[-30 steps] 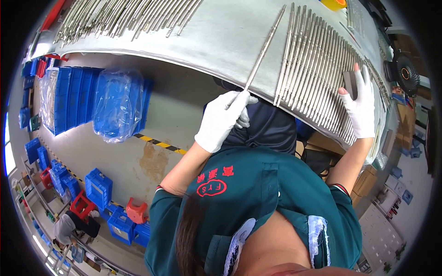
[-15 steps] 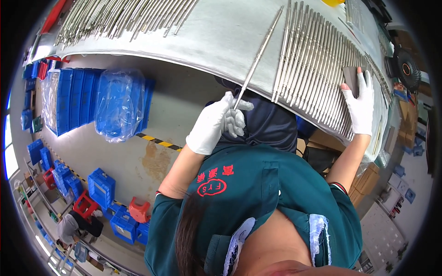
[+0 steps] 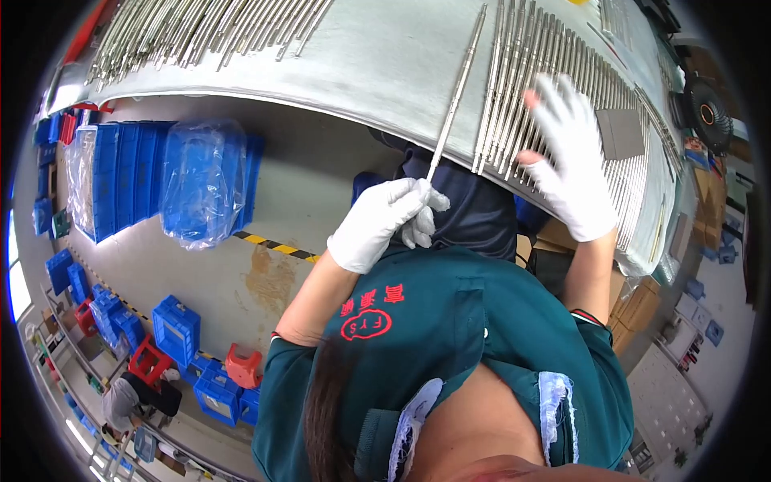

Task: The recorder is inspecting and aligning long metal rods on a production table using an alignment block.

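Note:
My gloved left hand (image 3: 388, 221) pinches the near end of a thin metal rod (image 3: 458, 96), which slants away over the table edge. The rod's far part lies over the bare stretch of the grey table (image 3: 385, 72), left of a row of similar metal rods (image 3: 514, 104) set side by side. Above that row hangs my right hand (image 3: 569, 157), gloved with thumb and index fingertips bare, its fingers spread and holding nothing. A flat grey-brown pad (image 3: 621, 134) lies on the rods just right of it.
A loose pile of metal rods (image 3: 201, 32) covers the table's far left. Blue crates (image 3: 132, 177) and a plastic-wrapped crate (image 3: 205, 181) stand on the floor at left. A black fan (image 3: 708, 112) is at the right. Another person (image 3: 128, 398) bends over at the lower left.
My right hand has let go of the grey-brown pad and moved left over the rods. The pad now lies flat. My left hand has shifted slightly right, turning the rod more upright in view.

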Demonstrator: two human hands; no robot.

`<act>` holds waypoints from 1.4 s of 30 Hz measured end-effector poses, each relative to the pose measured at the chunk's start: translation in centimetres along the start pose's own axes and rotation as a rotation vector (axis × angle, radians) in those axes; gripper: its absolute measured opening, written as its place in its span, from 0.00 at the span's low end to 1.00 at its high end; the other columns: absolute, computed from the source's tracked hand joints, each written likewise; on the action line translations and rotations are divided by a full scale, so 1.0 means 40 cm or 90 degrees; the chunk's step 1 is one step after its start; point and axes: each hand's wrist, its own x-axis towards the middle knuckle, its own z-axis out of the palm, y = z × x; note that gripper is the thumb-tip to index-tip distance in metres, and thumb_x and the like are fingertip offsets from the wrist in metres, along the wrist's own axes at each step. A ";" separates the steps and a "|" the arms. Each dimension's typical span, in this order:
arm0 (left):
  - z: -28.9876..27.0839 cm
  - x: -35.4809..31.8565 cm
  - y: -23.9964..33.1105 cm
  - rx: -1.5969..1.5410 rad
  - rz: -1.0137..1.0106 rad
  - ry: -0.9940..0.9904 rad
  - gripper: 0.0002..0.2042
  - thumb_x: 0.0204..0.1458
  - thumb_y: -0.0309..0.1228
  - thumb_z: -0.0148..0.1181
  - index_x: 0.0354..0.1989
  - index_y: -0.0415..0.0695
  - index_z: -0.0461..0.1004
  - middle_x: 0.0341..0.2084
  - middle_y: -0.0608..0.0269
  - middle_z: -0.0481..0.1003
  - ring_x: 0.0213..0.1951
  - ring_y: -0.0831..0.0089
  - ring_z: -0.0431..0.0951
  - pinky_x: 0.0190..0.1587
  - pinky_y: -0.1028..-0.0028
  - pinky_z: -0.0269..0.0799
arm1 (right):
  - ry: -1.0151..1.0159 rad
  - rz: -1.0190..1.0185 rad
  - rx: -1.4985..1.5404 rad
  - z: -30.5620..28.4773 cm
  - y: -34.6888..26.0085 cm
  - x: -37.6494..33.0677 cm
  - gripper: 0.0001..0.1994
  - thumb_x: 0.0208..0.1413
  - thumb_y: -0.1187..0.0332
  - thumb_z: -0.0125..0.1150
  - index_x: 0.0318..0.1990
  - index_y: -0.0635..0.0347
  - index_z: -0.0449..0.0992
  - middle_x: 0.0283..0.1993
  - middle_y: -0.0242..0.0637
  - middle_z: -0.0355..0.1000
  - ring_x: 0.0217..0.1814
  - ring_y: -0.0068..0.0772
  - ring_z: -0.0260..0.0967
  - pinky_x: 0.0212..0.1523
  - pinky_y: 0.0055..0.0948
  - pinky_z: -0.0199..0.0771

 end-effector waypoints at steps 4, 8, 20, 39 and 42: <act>0.011 -0.018 0.011 0.094 0.007 0.032 0.18 0.63 0.41 0.49 0.39 0.34 0.74 0.19 0.65 0.72 0.21 0.79 0.74 0.24 0.82 0.68 | -0.070 -0.121 -0.080 0.009 -0.062 0.075 0.38 0.53 0.34 0.42 0.62 0.52 0.66 0.66 0.46 0.60 0.71 0.54 0.50 0.70 0.53 0.42; 0.012 -0.034 0.005 0.138 0.010 0.073 0.16 0.63 0.37 0.49 0.39 0.35 0.75 0.21 0.62 0.75 0.24 0.78 0.76 0.27 0.81 0.71 | -0.072 -0.139 -0.097 0.013 -0.062 0.109 0.42 0.49 0.31 0.40 0.62 0.52 0.66 0.65 0.45 0.60 0.70 0.53 0.51 0.69 0.54 0.42; -0.021 -0.042 -0.002 0.071 0.077 0.102 0.21 0.65 0.43 0.45 0.44 0.34 0.75 0.24 0.62 0.75 0.24 0.77 0.77 0.28 0.82 0.69 | -0.072 -0.183 -0.058 0.053 -0.085 0.167 0.41 0.49 0.33 0.46 0.63 0.55 0.65 0.67 0.44 0.59 0.71 0.48 0.51 0.69 0.51 0.44; -0.019 -0.014 0.002 0.057 0.045 0.077 0.27 0.65 0.49 0.39 0.46 0.33 0.75 0.24 0.61 0.76 0.24 0.76 0.76 0.28 0.80 0.70 | -0.100 -0.181 -0.060 0.034 -0.069 0.159 0.41 0.48 0.33 0.48 0.62 0.54 0.66 0.67 0.43 0.59 0.72 0.46 0.49 0.71 0.50 0.41; -0.020 -0.015 0.011 0.054 0.081 0.093 0.28 0.65 0.49 0.40 0.46 0.31 0.74 0.22 0.61 0.74 0.23 0.76 0.75 0.26 0.79 0.69 | -0.078 -0.194 -0.033 0.061 -0.079 0.189 0.41 0.47 0.34 0.50 0.63 0.53 0.65 0.68 0.42 0.59 0.73 0.45 0.48 0.71 0.51 0.41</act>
